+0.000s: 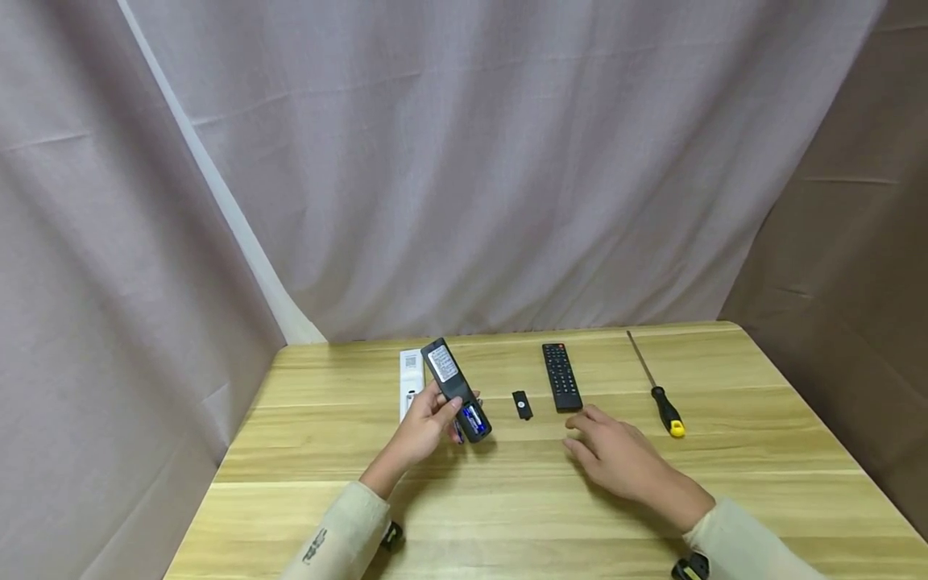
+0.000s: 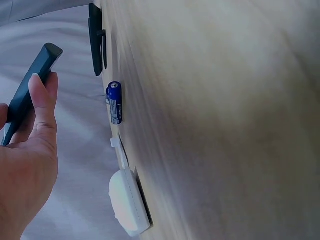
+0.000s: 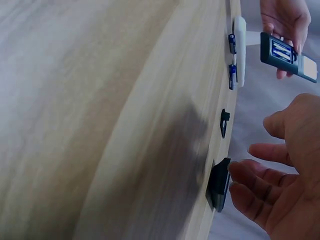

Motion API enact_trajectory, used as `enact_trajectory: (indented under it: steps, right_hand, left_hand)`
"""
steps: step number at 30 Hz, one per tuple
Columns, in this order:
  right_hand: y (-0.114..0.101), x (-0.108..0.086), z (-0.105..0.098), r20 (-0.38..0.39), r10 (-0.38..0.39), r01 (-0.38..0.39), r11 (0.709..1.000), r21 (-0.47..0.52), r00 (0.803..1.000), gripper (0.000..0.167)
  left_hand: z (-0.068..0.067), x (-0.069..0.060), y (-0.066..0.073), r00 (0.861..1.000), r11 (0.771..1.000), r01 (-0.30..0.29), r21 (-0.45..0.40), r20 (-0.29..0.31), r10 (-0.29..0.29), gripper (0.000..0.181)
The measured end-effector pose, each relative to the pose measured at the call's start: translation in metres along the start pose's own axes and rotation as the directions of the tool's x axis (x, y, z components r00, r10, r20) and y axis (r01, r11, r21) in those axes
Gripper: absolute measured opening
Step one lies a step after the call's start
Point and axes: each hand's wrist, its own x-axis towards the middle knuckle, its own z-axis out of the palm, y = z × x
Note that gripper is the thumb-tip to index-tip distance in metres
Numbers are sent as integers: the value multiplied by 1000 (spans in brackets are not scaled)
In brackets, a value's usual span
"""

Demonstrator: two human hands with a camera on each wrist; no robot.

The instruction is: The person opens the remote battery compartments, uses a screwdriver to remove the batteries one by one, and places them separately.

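Observation:
My left hand holds a black remote control above the table with its back facing up. The battery bay is uncovered, and blue batteries lie inside it. My right hand hovers with loosely bent fingers, holding nothing, close to the near end of a second black remote that lies buttons up. Between the hands, a small black battery cover lies on the table. Loose blue batteries rest on the wood beside a white remote, which my left hand partly hides in the head view.
A screwdriver with a black and yellow handle lies on the right of the wooden table. Grey curtains hang behind the table and along its sides.

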Motion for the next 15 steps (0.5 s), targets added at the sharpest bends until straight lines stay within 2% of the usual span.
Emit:
enact_trajectory:
  steps: [4, 8, 15]
  right_hand:
    - [7, -1, 0, -37, 22, -23, 1000, -5, 999, 24]
    - [24, 1, 0, -92, 58, -61, 998, -25, 994, 22]
    - [62, 7, -7, -178, 162, -176, 982, -67, 971, 25]
  left_hand:
    - [-1, -1, 0, 1000, 1000, 1, -3, 3, -1, 41]
    - [-1, 0, 2, 1000, 1000, 3, -9, -1, -3, 41]
    - [-1, -2, 4, 1000, 1000, 21, -13, -10, -21, 36]
